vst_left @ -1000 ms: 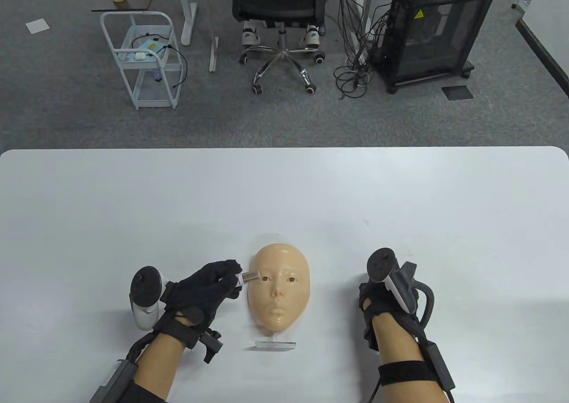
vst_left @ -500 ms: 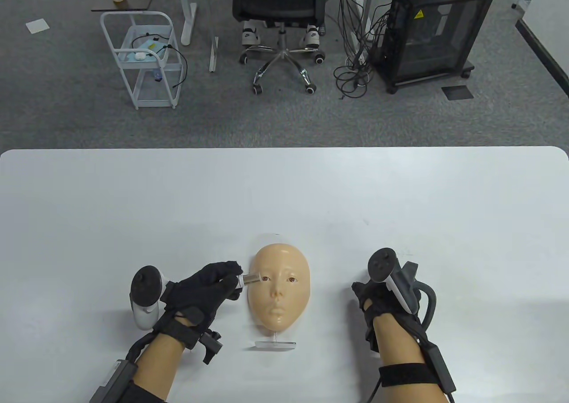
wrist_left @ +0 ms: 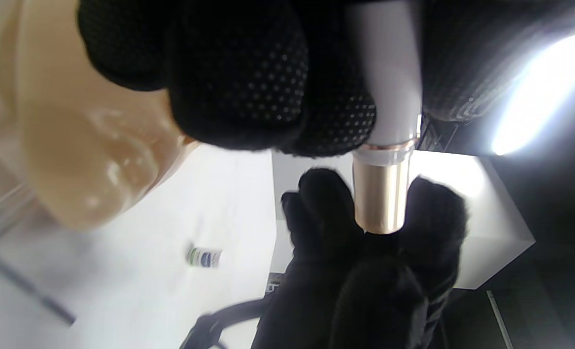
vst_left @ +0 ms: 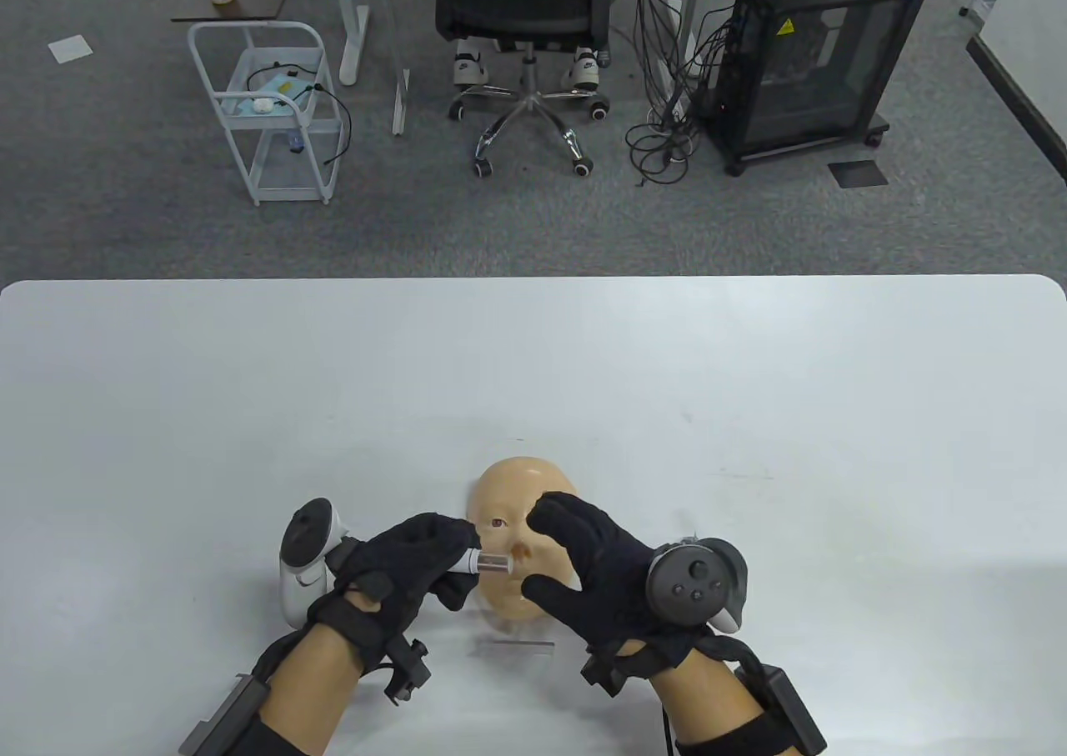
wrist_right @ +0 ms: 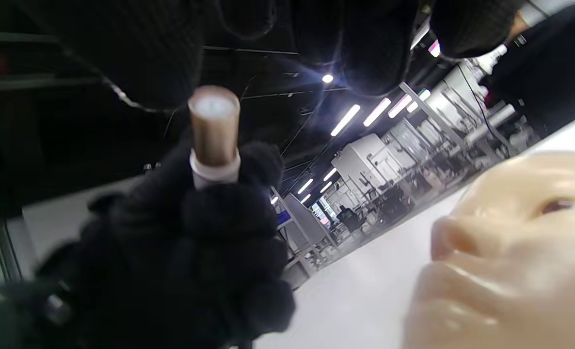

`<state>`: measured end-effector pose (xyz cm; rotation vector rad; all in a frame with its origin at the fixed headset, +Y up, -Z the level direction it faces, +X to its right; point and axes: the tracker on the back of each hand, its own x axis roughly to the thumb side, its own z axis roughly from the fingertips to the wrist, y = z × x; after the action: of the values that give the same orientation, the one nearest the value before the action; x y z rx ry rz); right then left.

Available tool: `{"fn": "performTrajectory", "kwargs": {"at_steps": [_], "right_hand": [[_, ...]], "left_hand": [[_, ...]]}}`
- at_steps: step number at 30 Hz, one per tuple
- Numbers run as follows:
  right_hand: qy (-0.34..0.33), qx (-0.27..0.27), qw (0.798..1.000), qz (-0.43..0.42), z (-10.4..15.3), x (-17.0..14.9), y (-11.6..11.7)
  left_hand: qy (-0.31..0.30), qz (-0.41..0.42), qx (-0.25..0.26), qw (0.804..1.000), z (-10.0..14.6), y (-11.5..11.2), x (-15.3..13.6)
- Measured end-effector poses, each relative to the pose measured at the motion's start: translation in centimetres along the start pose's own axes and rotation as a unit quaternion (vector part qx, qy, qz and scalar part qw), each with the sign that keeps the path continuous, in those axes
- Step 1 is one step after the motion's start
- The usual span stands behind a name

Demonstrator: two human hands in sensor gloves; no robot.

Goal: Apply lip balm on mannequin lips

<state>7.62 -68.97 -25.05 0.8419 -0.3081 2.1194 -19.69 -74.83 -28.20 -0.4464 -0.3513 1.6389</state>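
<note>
The mannequin face stands on a clear stand near the table's front edge. It also shows in the left wrist view and the right wrist view. My left hand grips a lip balm tube with a white body and a gold end. The tube points right, level with the face's nose. My right hand is open with fingers spread in front of the face's right half. Its thumb and fingers flank the gold end; I cannot tell whether they touch it. The lips are hidden in the table view.
The clear stand base lies between my wrists. The white table extends far beyond the face. Past its far edge stand an office chair, a white cart and a black computer case.
My right hand swung in from the right and opened in front of the face. My left hand brought the tube down from eye level to nose level and a little right.
</note>
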Motion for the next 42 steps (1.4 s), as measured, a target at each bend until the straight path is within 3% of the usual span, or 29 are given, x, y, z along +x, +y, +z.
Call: {"fn": "performTrajectory", "kwargs": {"at_steps": [3, 6, 11, 14, 19, 23, 25, 27, 28, 31, 33, 35, 36, 38, 42], "right_hand": [[-0.036, 0.011, 0.999, 0.005, -0.1, 0.6, 0.7], [-0.081, 0.003, 0.994, 0.071, -0.1, 1.4, 0.9], [-0.11, -0.015, 0.993, 0.051, 0.0, 2.0, 1.2], [-0.082, -0.019, 0.996, 0.0, 0.0, 1.4, 1.2], [0.031, -0.013, 0.988, -0.151, -0.1, -0.7, 1.3], [0.131, 0.002, 0.957, -0.258, 0.0, -2.0, 1.7], [0.176, 0.015, 0.933, -0.315, 0.2, -2.8, 2.1], [0.195, 0.022, 0.916, -0.35, 0.3, -3.2, 2.3], [0.199, 0.023, 0.915, -0.351, 0.3, -3.2, 2.3], [0.205, 0.03, 0.917, -0.34, 0.3, -3.2, 2.3], [0.212, 0.034, 0.906, -0.365, 0.5, -3.5, 2.5], [0.187, 0.054, 0.879, -0.435, 0.5, -4.0, 2.7], [0.182, 0.051, 0.876, -0.443, 0.6, -4.2, 2.3], [0.165, 0.03, 0.898, -0.407, 0.6, -4.5, 1.3], [0.099, -0.006, 0.961, -0.257, 0.5, -4.0, -0.8]], "left_hand": [[0.02, 0.009, -0.006, 1.0, -0.1, -1.0, -0.6], [0.044, 0.064, -0.023, 0.997, -0.3, -1.7, -1.6], [0.048, 0.077, -0.028, 0.995, -0.2, -1.8, -1.7], [0.016, 0.048, -0.031, 0.998, -0.2, -1.9, -1.0], [-0.103, -0.098, -0.007, 0.99, 0.0, -2.2, 1.4], [-0.21, -0.241, 0.001, 0.947, 0.6, -2.5, 3.3], [-0.267, -0.327, 0.011, 0.906, 1.1, -3.0, 4.2], [-0.291, -0.37, 0.003, 0.882, 1.4, -3.4, 4.8], [-0.293, -0.373, 0.003, 0.88, 1.4, -3.4, 4.8], [-0.279, -0.339, -0.006, 0.898, 1.2, -3.1, 4.3], [-0.279, -0.331, -0.007, 0.901, 1.0, -2.9, 4.2], [-0.26, -0.254, -0.007, 0.932, 0.7, -2.3, 3.6], [-0.249, -0.195, 0.0, 0.949, 0.5, -1.9, 3.1], [-0.223, -0.135, 0.009, 0.965, 0.3, -1.0, 2.5], [-0.193, -0.069, 0.042, 0.978, 0.0, 0.9, 1.4]]}}
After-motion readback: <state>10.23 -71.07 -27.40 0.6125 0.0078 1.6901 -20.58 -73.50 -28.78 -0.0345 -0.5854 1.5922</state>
